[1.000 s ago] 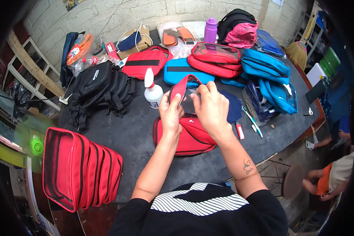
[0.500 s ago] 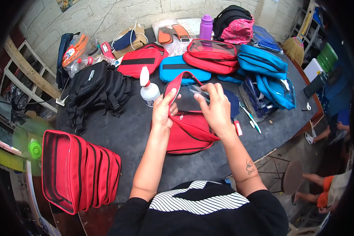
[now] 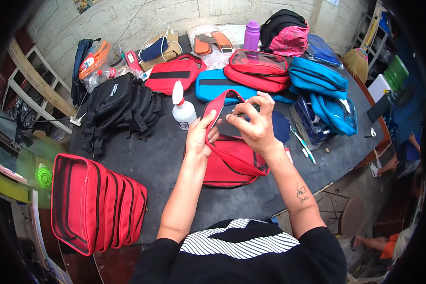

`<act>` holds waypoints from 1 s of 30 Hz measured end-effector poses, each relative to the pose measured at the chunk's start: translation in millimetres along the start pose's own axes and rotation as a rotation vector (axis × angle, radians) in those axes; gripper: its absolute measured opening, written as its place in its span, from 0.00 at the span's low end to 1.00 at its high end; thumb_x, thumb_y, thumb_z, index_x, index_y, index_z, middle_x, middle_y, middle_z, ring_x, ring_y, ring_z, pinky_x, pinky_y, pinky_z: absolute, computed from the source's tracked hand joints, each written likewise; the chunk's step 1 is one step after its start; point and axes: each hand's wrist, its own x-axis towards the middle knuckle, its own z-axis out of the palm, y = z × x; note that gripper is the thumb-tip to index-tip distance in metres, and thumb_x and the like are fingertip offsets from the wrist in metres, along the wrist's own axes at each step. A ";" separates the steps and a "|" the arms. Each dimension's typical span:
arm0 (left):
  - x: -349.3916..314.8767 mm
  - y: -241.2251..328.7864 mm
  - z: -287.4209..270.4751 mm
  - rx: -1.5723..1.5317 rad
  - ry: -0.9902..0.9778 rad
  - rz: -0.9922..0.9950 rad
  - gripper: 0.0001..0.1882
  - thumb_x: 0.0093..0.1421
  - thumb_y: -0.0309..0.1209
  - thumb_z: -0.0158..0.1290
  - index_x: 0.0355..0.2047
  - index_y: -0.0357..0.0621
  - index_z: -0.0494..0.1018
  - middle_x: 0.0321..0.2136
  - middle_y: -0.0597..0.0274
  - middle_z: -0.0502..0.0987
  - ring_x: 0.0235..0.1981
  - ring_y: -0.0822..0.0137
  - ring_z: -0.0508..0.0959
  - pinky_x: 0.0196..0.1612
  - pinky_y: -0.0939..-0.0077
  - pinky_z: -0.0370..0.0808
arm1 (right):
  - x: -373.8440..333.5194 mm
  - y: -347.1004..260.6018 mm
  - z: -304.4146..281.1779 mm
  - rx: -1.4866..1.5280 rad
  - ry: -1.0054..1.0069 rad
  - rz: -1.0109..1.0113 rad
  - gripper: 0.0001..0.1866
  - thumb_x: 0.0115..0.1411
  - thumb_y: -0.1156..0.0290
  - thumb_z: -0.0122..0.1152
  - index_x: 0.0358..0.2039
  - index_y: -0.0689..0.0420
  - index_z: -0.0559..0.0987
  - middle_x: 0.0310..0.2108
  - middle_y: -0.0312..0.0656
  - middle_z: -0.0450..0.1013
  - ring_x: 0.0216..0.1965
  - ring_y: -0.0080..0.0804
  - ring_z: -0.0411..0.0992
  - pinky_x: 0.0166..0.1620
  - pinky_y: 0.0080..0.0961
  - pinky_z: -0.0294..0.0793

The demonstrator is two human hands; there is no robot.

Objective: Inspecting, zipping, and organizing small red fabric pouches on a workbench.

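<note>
A red zippered bag (image 3: 234,163) with a clear plastic panel sits in front of me on the dark table, its flap raised. My left hand (image 3: 201,137) is closed on the flap's edge, thumb on top. Just right of that edge, my right hand (image 3: 256,124) has thumb and index finger pinched together; whatever lies between them is too small to make out. A white spray bottle (image 3: 184,114) with a red collar stands upright beyond my left hand. To the right of my right hand lie a dark blue cloth (image 3: 281,127) and a toothbrush (image 3: 305,146).
Several red bags (image 3: 123,208) stand nested at the left edge. A black backpack (image 3: 120,106) lies behind them. Blue bags (image 3: 318,78), more red bags (image 3: 259,71) and a purple bottle (image 3: 252,35) crowd the far side. A round stool (image 3: 352,215) stands at right, near other people.
My right hand has turned and its fingers have drawn into a pinch close to the flap's edge. My left hand keeps its hold on the flap. The view has shifted slightly.
</note>
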 end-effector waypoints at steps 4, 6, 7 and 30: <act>-1.1 0.0 1.3 -0.012 -0.022 0.002 0.11 0.62 0.32 0.56 0.31 0.35 0.75 0.23 0.59 0.77 0.09 0.81 0.59 0.12 0.85 0.53 | 0.5 -0.2 -0.4 -0.002 -0.006 0.003 0.10 0.42 0.72 0.62 0.28 0.46 0.80 0.31 0.27 0.71 0.40 0.33 0.63 0.50 0.42 0.58; -1.6 0.0 0.3 -0.016 -0.038 0.003 0.10 0.62 0.32 0.56 0.31 0.35 0.75 0.23 0.60 0.78 0.09 0.81 0.59 0.12 0.85 0.53 | 1.4 -0.4 -1.7 -0.008 0.003 -0.010 0.10 0.41 0.72 0.62 0.28 0.46 0.80 0.31 0.27 0.71 0.40 0.33 0.63 0.49 0.40 0.58; -1.8 -0.1 -0.4 -0.012 -0.043 0.002 0.10 0.62 0.32 0.56 0.31 0.35 0.75 0.23 0.60 0.78 0.09 0.81 0.59 0.12 0.85 0.53 | 2.0 -0.6 -2.3 -0.007 0.003 -0.010 0.11 0.41 0.72 0.62 0.29 0.46 0.80 0.30 0.27 0.71 0.40 0.32 0.62 0.48 0.40 0.58; -6.2 -0.5 0.2 -0.019 -0.034 -0.033 0.09 0.61 0.32 0.57 0.30 0.40 0.74 0.23 0.59 0.78 0.08 0.81 0.60 0.11 0.85 0.53 | 3.9 5.1 -9.7 -0.047 0.005 -0.008 0.10 0.40 0.73 0.66 0.26 0.48 0.81 0.30 0.27 0.71 0.37 0.32 0.63 0.46 0.37 0.58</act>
